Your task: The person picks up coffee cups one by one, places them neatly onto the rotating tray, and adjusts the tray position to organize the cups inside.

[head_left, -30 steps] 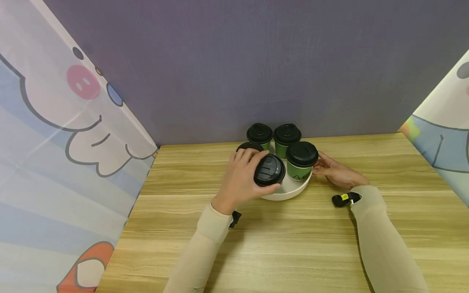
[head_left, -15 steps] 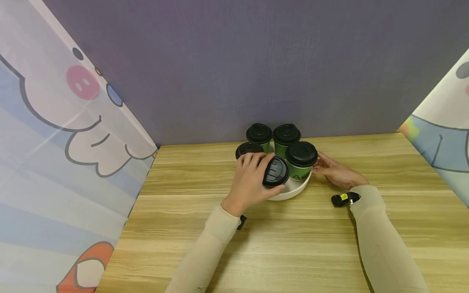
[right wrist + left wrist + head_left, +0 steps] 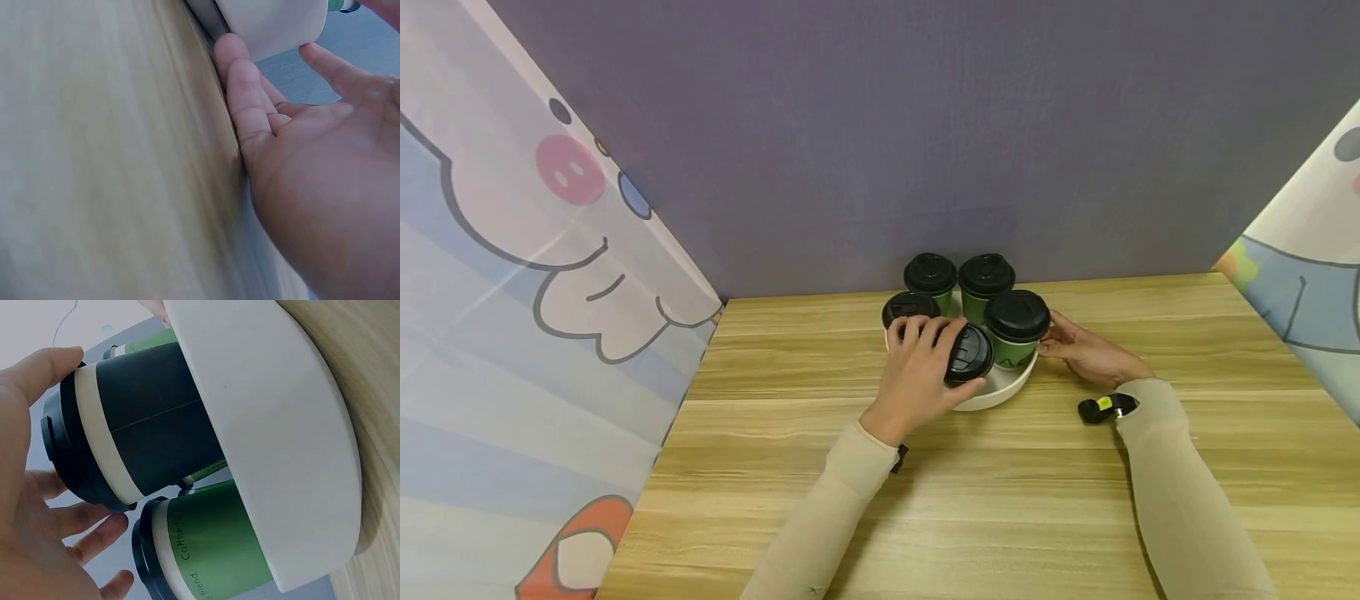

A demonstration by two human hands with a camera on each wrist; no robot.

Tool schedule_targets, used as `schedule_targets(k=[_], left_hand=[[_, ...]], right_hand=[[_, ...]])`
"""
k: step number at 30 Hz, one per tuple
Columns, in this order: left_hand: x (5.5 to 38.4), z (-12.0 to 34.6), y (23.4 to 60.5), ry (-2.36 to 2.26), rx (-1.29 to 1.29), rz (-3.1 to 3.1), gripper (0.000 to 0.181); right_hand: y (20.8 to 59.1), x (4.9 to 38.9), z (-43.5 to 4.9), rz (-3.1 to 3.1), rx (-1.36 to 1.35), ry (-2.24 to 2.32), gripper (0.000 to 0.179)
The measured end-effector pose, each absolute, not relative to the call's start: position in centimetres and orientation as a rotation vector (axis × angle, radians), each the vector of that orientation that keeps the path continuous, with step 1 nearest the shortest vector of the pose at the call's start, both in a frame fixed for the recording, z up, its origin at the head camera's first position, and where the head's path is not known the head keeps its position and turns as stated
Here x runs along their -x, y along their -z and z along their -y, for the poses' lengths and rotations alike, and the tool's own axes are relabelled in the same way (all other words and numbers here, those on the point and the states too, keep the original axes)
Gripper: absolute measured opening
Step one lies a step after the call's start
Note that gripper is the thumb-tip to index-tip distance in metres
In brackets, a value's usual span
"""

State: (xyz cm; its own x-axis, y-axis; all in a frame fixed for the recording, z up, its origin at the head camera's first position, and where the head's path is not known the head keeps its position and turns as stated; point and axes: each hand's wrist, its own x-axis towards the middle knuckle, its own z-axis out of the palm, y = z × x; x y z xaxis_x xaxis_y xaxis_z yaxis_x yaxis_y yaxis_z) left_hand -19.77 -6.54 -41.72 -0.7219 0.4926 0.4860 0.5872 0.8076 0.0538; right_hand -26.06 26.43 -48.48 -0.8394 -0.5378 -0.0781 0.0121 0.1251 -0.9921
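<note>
My left hand holds a lidded paper coffee cup by its black lid, thumb on one side and fingers round the other. In the left wrist view this dark green cup stands inside a round white tray, whose wall hides its base. My right hand touches the right side of the tray with fairly straight fingers. A green coffee cup stands in the tray close to that hand. Two more cups stand at the back, and another cup's lid shows beyond my left fingers.
The tray sits on a wood-grain table near its back edge. Behind it rises a grey-purple wall panel. Cartoon-printed cloth hangs along the left side, and more stands at the right.
My left hand has moved slightly to the right with the dark cup, closer to the green cup at the right. My right hand has stayed at the tray's side.
</note>
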Motion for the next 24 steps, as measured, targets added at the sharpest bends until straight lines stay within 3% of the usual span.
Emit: schedule_targets(k=[24], left_hand=[[19.49, 5.88, 42.32, 0.129, 0.755, 2.561, 0.073]], right_hand=[[48.38, 25.97, -26.17, -1.986, 0.538, 1.796, 0.059]])
